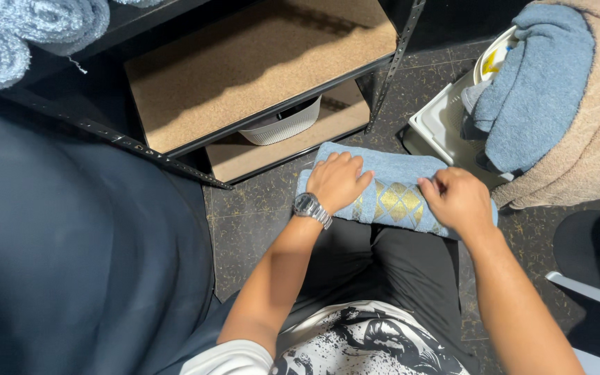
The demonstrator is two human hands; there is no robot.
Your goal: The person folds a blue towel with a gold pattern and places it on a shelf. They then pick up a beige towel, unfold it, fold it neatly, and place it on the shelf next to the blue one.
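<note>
Towels (pixel 543 90) heaped over white bin (pixel 439 125)

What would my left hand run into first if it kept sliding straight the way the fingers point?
Probably the lower shelf board, past the towel edge; the left hand points that way, though depth is unclear.

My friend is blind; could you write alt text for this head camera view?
Seen from above, a person's left hand and right hand press on a rolled blue towel across their lap. A black metal shelf stands ahead, and blue and beige towels are heaped over a white basket at right.
</note>
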